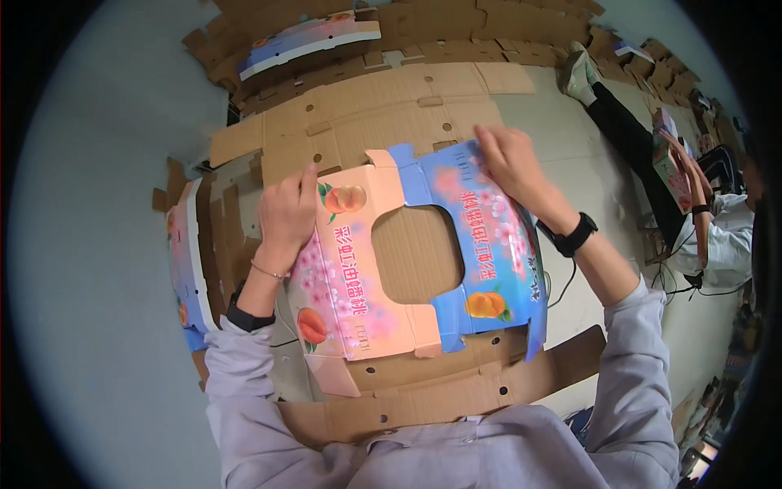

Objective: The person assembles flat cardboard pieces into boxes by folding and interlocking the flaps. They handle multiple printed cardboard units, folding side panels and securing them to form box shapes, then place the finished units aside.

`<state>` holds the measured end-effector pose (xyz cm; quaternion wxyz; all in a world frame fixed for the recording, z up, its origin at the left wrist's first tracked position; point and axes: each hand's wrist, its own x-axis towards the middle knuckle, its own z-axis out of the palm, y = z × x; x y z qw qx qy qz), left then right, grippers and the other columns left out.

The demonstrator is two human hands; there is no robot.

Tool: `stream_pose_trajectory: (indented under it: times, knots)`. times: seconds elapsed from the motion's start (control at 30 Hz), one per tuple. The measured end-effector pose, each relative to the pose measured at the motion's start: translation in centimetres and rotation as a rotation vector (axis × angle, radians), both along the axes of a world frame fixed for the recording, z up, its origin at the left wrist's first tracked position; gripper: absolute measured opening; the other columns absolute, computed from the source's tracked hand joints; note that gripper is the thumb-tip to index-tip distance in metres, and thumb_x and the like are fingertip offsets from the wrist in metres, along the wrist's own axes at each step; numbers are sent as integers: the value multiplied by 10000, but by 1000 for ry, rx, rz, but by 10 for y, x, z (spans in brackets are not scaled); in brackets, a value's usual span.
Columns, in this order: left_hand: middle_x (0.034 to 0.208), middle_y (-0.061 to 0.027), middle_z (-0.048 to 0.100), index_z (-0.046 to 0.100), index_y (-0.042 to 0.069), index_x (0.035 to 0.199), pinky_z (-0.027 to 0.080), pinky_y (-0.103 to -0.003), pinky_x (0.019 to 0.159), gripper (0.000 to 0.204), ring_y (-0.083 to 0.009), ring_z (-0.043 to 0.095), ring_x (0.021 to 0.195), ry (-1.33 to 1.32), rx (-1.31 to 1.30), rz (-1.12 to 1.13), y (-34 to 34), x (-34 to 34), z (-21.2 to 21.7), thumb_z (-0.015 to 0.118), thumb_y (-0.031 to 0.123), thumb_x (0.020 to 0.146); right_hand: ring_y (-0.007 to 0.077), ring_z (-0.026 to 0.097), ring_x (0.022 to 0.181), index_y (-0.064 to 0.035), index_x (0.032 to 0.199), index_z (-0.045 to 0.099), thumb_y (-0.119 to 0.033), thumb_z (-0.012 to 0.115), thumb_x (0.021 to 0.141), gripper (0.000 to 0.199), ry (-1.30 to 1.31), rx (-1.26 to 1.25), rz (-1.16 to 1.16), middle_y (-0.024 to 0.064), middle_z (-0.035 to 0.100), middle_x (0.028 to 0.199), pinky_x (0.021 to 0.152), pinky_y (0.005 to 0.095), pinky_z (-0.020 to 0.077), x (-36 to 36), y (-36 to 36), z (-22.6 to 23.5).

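Left of the left hand (287,210), we are seeing a grey wall (114,244) and a blue-and-pink carton (189,261) beside it. Well ahead of the right hand (511,165), we are noticing brown cardboard (464,26); farther right of that hand, we are watching a co-worker (718,236) in a pale top holding a colourful box (673,175).

Left fingers (309,181), right fingers (492,156) — apparently curled

Red characters (350,269) run upright down the peach half (383,326) of the carton (407,314), at the cutout's nine o'clock. Matching red characters stand upside down on its blue half (507,277), at three o'clock. Small outlined letters mark the peach half near five o'clock and the blue half near eleven; dark script (534,281) edges the blue half at four.
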<state>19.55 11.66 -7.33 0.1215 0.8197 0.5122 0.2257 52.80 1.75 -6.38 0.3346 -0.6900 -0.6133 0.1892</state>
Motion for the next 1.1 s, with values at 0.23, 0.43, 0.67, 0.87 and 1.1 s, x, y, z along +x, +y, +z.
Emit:
stream_pose_trajectory:
  times: [0.23, 0.43, 0.67, 0.87, 1.1]
  knots:
    - [1250, -165, 490, 572, 68, 1221, 363, -418, 1005, 388, -320, 446, 1235, -366, -24, -13, 0, -50, -32, 490, 376, 999, 226, 558, 1102, 2, 1314, 497, -372, 505, 987, 497, 160, 119, -63, 176, 576, 1208, 874, 349, 467, 24, -27, -28]
    - [1348, -142, 462, 408, 17, 1389, 415, -374, 1037, 823, -230, 483, 1240, -948, -718, 106, -13, -70, -69, 470, 676, 901, 182, 612, 1003, 71, 1315, 467, -493, 638, 888, 727, 641, -483, -111, 191, 614, 1151, 863, 314, 490, 33, -32, -1]
    - [1174, -88, 609, 475, 3, 1295, 529, -323, 876, 763, -160, 627, 1008, -1054, -923, 19, -15, -65, -54, 517, 651, 896, 185, 683, 795, 79, 1047, 635, -380, 789, 766, 560, 465, -217, -240, 140, 706, 921, 751, 300, 531, 11, -21, -22]
    - [1035, -111, 664, 552, -30, 1180, 511, -339, 791, 591, -179, 644, 925, -518, -480, 150, -18, -40, -29, 681, 462, 879, 213, 695, 808, 82, 1043, 636, -400, 783, 760, 577, 411, -133, -263, 176, 710, 922, 754, 320, 532, 9, -20, -37]
    - [998, -109, 677, 565, -13, 1188, 481, -323, 861, 515, -181, 630, 920, -283, -418, 207, -21, -42, -17, 709, 368, 871, 189, 674, 908, 80, 1159, 577, -387, 760, 799, 617, 665, -194, -231, 164, 685, 1019, 827, 310, 517, 12, -23, -22]
